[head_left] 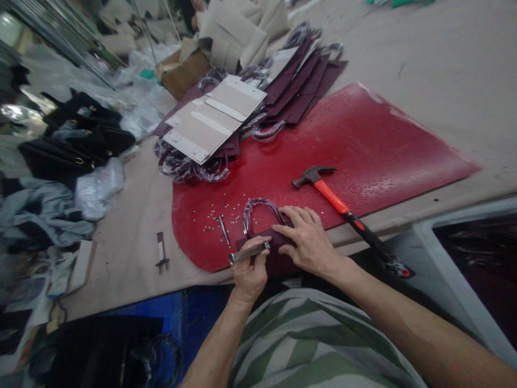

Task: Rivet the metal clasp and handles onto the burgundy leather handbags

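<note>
My left hand (249, 277) is closed around a metal punch-like tool (248, 253), held at a slant over a maroon leather panel (278, 264). My right hand (309, 240) lies over the panel's right side with its fingers spread, near the base of a plastic-wrapped handle (262, 203). That handle arches up from the panel's far edge. Left of it lies a thin metal rod (223, 230) among several small scattered metal bits (232, 218). To the right, a claw hammer (333, 196) with an orange and black grip rests on the red mat (371, 140).
Maroon panels (299, 89) with wrapped handles and pale boards (218, 116) are piled at the mat's back. Another metal tool (161, 252) lies on the table at left. Black bags (76, 137) sit farther left. A white bin (428, 253) stands at right by the table edge.
</note>
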Action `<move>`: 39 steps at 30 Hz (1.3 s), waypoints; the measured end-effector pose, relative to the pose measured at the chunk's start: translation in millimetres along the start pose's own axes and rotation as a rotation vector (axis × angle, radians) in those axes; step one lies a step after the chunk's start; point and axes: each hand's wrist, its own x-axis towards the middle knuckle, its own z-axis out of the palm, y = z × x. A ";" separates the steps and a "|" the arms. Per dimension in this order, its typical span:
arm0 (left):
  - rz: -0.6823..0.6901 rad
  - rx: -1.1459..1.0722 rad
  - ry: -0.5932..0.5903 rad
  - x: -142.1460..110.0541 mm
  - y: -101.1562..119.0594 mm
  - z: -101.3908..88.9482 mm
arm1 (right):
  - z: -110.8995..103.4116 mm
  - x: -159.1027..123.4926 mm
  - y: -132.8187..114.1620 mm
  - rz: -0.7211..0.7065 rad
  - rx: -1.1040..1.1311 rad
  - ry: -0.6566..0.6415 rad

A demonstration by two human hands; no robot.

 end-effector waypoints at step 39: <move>0.101 0.141 -0.020 7.3 -5.3 19.8 | -72.1 -24.1 54.7 0.397 -0.316 0.095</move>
